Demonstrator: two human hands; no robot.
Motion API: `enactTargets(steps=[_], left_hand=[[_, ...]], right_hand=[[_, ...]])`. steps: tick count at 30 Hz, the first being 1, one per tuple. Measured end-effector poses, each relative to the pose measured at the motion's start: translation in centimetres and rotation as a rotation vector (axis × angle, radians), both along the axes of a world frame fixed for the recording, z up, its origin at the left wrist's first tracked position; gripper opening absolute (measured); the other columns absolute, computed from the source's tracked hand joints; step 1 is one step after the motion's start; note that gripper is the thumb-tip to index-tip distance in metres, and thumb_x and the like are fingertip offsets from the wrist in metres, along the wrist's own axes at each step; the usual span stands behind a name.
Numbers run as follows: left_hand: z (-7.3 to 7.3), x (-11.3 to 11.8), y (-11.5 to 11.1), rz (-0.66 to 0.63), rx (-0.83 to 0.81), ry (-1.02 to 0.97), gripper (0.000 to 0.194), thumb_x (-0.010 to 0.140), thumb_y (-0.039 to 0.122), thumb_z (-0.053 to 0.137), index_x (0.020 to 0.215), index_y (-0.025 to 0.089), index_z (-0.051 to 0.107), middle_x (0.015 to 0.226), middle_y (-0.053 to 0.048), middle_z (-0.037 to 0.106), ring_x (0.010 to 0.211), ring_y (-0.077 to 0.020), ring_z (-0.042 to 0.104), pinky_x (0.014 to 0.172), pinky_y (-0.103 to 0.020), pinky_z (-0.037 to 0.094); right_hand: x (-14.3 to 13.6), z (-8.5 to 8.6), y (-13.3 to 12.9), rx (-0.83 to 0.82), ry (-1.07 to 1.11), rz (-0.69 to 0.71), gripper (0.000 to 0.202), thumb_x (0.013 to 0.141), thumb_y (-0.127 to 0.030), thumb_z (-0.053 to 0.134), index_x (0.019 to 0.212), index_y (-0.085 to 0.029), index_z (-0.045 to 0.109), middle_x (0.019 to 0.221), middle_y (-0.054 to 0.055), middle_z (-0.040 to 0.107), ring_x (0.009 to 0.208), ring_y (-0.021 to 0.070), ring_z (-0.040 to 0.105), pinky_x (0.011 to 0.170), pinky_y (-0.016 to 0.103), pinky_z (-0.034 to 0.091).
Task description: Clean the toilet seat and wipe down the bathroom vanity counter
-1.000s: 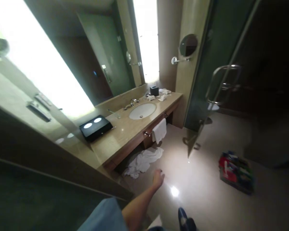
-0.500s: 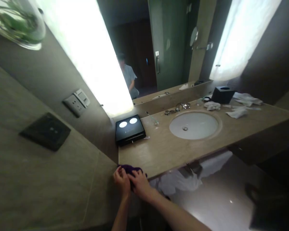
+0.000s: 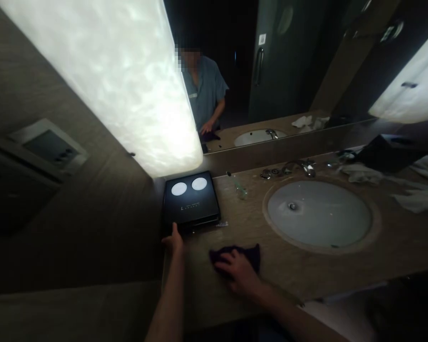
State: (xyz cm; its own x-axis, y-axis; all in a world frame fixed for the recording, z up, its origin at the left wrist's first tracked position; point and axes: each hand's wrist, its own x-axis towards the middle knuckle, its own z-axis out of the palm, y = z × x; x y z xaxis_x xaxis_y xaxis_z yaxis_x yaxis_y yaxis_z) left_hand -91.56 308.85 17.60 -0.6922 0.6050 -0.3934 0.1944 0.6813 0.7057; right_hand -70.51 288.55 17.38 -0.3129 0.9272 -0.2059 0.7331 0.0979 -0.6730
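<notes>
My right hand (image 3: 237, 270) presses on a crumpled dark purple cloth (image 3: 255, 256) on the countertop, fingers bent over it. The cloth spreads out on both sides of the hand. Farther left, my left hand (image 3: 174, 241) is at the front left corner of a flat black box (image 3: 194, 204), with its thumb and a finger apart. Whether it presses on the box or only touches it, I cannot tell. Two white round pieces (image 3: 179, 189) show on the box's top.
A white oval sink (image 3: 317, 218) with a chrome faucet (image 3: 301, 167) is to the right. Behind the box lies a clear glass holding a toothbrush (image 3: 240, 190). Crumpled white towels (image 3: 360, 173) and a dark tissue box (image 3: 388, 152) are at far right. A mirror (image 3: 231, 109) lines the back.
Both hands were together on the cloth at the counter's front left edge. The right hand has taken the cloth inward to the right; the left has let go and reached the box. The view is closer.
</notes>
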Motion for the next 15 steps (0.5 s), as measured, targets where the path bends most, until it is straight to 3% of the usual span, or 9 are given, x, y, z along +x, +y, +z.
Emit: enactTargets(steps=[2, 4, 5, 7, 9, 10, 12, 15], left_hand=[[0.8, 0.6, -0.5, 0.106, 0.014, 0.01, 0.095, 0.088, 0.052, 0.064, 0.148, -0.008, 0.023, 0.155, -0.035, 0.031, 0.148, -0.037, 0.035, 0.123, -0.045, 0.034], [1.6, 2.4, -1.8, 0.087, 0.178, 0.194, 0.09, 0.083, 0.045, 0.07, 0.148, -0.003, 0.03, 0.154, -0.032, 0.034, 0.15, -0.0373, 0.031, 0.124, -0.049, 0.029], [1.8, 3.9, -2.6, -0.013, 0.313, 0.305, 0.085, 0.082, 0.043, 0.072, 0.146, 0.0, 0.035, 0.153, -0.03, 0.037, 0.149, -0.0371, 0.033, 0.124, -0.051, 0.029], [1.6, 8.3, -3.6, -0.394, 0.582, 0.426, 0.077, 0.082, 0.046, 0.071, 0.143, 0.008, 0.041, 0.147, -0.023, 0.045, 0.142, -0.0335, 0.041, 0.12, -0.05, 0.036], [0.2, 13.9, -3.3, -0.73, 0.635, 0.328, 0.077, 0.082, 0.049, 0.072, 0.142, 0.011, 0.042, 0.142, -0.02, 0.05, 0.136, -0.0311, 0.047, 0.117, -0.048, 0.04], [-0.8, 16.9, -2.4, -0.795, 0.593, 0.266, 0.082, 0.079, 0.047, 0.075, 0.143, 0.01, 0.04, 0.143, -0.021, 0.05, 0.137, -0.0323, 0.046, 0.119, -0.049, 0.038], [-3.1, 22.5, 0.1, -0.844, 0.483, 0.158, 0.097, 0.072, 0.041, 0.082, 0.147, 0.007, 0.032, 0.15, -0.025, 0.043, 0.144, -0.0361, 0.039, 0.123, -0.051, 0.031], [-5.9, 27.8, 4.0, -0.848, 0.4, 0.062, 0.101, 0.069, 0.032, 0.084, 0.148, 0.001, 0.029, 0.155, -0.03, 0.035, 0.148, -0.039, 0.034, 0.124, -0.051, 0.029]], right_hand=[[-1.3, -0.7, 1.4, -0.03, 0.069, 0.189, 0.063, 0.075, -0.024, 0.07, 0.136, -0.036, 0.061, 0.154, -0.002, 0.045, 0.135, 0.0362, 0.038, 0.111, 0.062, 0.031], [0.0, -1.5, 2.6, -0.048, 0.06, 0.142, 0.06, 0.076, -0.025, 0.069, 0.134, -0.037, 0.062, 0.155, -0.004, 0.044, 0.138, 0.0355, 0.036, 0.113, 0.063, 0.028], [1.6, -1.7, 3.0, -0.056, 0.024, 0.049, 0.06, 0.076, -0.021, 0.067, 0.134, -0.037, 0.062, 0.155, -0.004, 0.044, 0.138, 0.0342, 0.036, 0.113, 0.061, 0.028], [5.6, -1.9, 3.2, -0.094, -0.101, -0.152, 0.065, 0.075, -0.013, 0.06, 0.137, -0.034, 0.062, 0.156, -0.002, 0.044, 0.138, 0.0331, 0.036, 0.114, 0.057, 0.029], [9.1, -1.9, 2.4, -0.142, -0.205, -0.225, 0.075, 0.073, -0.007, 0.055, 0.144, -0.031, 0.057, 0.16, 0.001, 0.038, 0.142, 0.0349, 0.032, 0.116, 0.059, 0.026], [10.4, -2.0, 1.8, -0.176, -0.212, -0.174, 0.081, 0.07, -0.006, 0.055, 0.147, -0.03, 0.054, 0.163, 0.002, 0.033, 0.145, 0.0374, 0.029, 0.117, 0.063, 0.023], [12.0, -2.5, 0.4, -0.252, -0.13, 0.058, 0.087, 0.064, -0.008, 0.059, 0.148, -0.031, 0.053, 0.165, 0.005, 0.028, 0.147, 0.0445, 0.024, 0.115, 0.073, 0.016], [13.5, -3.8, -0.2, -0.313, 0.027, 0.326, 0.081, 0.063, -0.017, 0.064, 0.142, -0.032, 0.059, 0.162, 0.008, 0.034, 0.145, 0.0506, 0.025, 0.109, 0.082, 0.012]])
